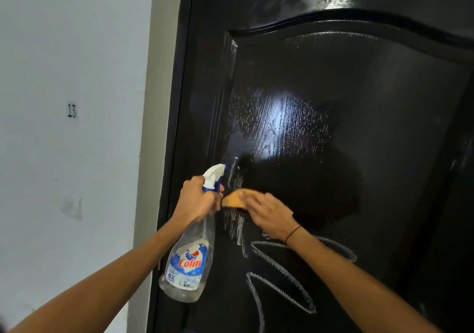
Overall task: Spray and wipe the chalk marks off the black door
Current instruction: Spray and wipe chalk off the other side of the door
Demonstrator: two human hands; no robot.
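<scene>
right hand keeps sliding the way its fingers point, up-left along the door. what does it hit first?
Probably the left hand gripping the spray bottle. The right hand presses the orange cloth on the black door, and the cloth's edge sits right beside those fingers. Depth is unclear, so it may pass behind them.

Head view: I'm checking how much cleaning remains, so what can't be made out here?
- Chalk marks: lower strokes cut off by the bottom edge; some hidden behind the right forearm.
- Sponge: mostly covered by the right hand.
- Spray bottle: small label print is unreadable; the trigger is hidden by the left hand.
</scene>
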